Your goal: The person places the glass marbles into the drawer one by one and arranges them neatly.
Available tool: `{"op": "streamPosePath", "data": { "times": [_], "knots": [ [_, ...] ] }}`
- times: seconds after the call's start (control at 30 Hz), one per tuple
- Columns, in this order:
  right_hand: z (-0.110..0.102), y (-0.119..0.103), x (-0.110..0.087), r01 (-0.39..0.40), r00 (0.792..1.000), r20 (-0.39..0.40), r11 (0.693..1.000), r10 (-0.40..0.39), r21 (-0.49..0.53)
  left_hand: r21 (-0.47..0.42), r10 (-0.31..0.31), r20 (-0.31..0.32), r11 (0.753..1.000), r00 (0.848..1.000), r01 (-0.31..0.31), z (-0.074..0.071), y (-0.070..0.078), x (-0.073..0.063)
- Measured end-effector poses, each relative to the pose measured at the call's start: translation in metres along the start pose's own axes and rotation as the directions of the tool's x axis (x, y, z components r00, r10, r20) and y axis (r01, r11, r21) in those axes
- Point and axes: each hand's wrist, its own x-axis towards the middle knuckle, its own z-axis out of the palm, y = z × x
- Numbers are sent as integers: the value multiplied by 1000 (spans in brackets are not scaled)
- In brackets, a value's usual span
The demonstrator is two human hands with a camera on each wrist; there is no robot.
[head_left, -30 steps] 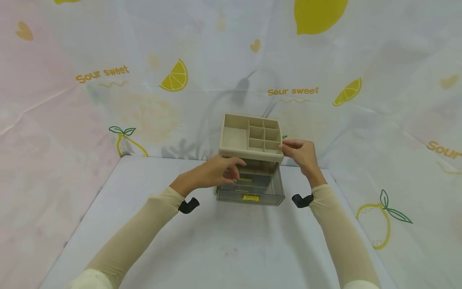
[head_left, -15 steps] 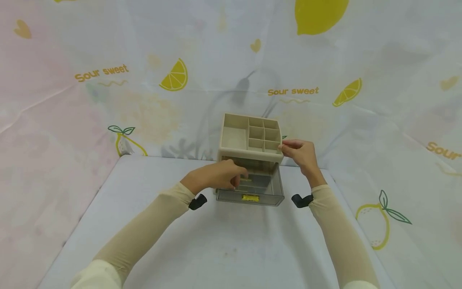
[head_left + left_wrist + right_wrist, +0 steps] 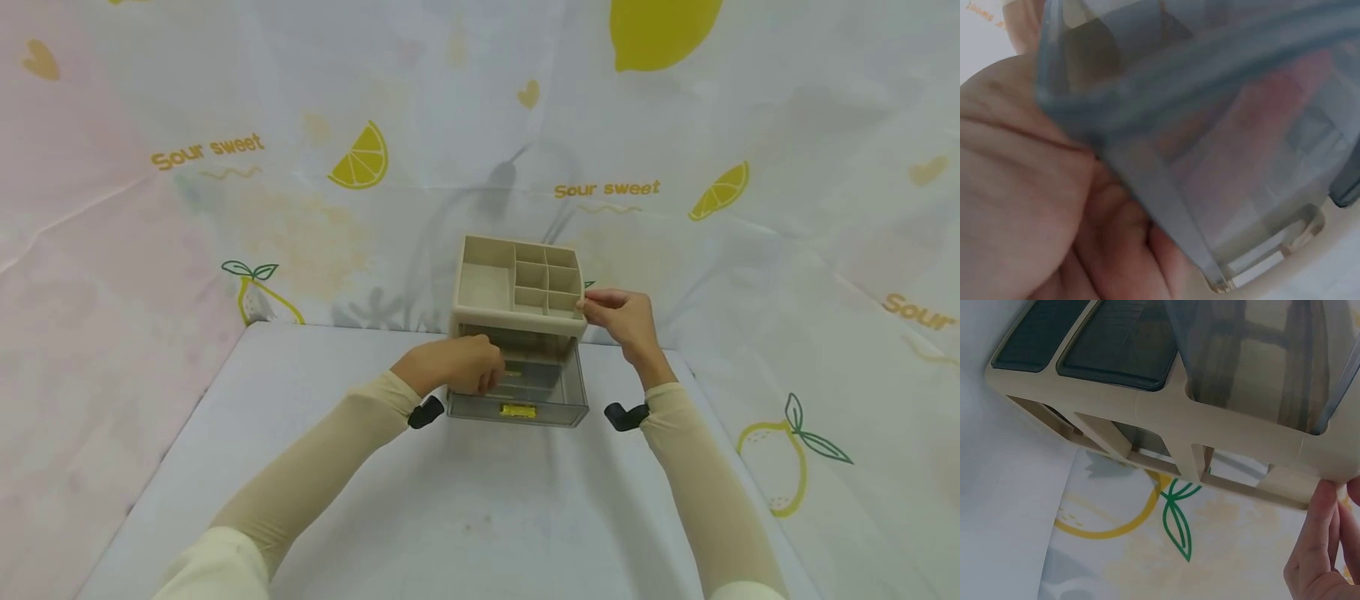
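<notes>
A beige desk organizer (image 3: 517, 322) stands at the back of the table, with a compartmented top and smoky clear drawers. Its top drawer (image 3: 553, 413), with a yellow handle (image 3: 518, 411), is pulled out. My left hand (image 3: 461, 364) reaches over the drawer's left side, fingers curled down inside; I cannot tell what they hold. In the left wrist view, the palm (image 3: 1022, 181) lies close against the clear drawer wall (image 3: 1160, 115). My right hand (image 3: 628, 325) pinches the organizer's upper right rim, thumb on the front side. The right wrist view shows those fingertips (image 3: 1325, 497) at the beige frame's corner.
A white table (image 3: 420, 517) spreads in front of the organizer. Lemon-printed cloth (image 3: 420, 100) hangs close behind and along both sides. Two more drawers (image 3: 1116, 344) sit closed in the frame, which has side cutouts (image 3: 1235, 465).
My left hand has moved right and down into the pulled-out drawer, its fingers curling in. A small shiny spot seen at its fingertips earlier is hidden now. The right hand has stayed put.
</notes>
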Motion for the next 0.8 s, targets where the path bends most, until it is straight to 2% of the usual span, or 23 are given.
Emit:
{"op": "streamPosePath", "data": {
  "times": [0.2, 0.47, 0.63, 0.73, 0.8],
  "knots": [
    [1, -1, -1, -5, 1000, 2, 1000, 5, 0, 73, -116, 52, 991, 992, 112, -4, 7, 5],
    [-1, -3, -1, -4, 1000, -1, 1000, 4, 7, 85, -172, 87, 983, 981, 165, -5, 13, 6],
    [0, -3, -2, -20, 1000, -8, 1000, 20, 17, 70, -154, 97, 987, 983, 147, -5, 12, 4],
    [-1, -3, -2, -26, 1000, -7, 1000, 26, 15, 27, -102, 87, 995, 991, 100, -4, 10, 2],
    [-1, -2, -2, -27, 1000, -7, 999, 28, 16, -20, -36, 58, 999, 998, 38, -3, 8, -1]
  ]
}}
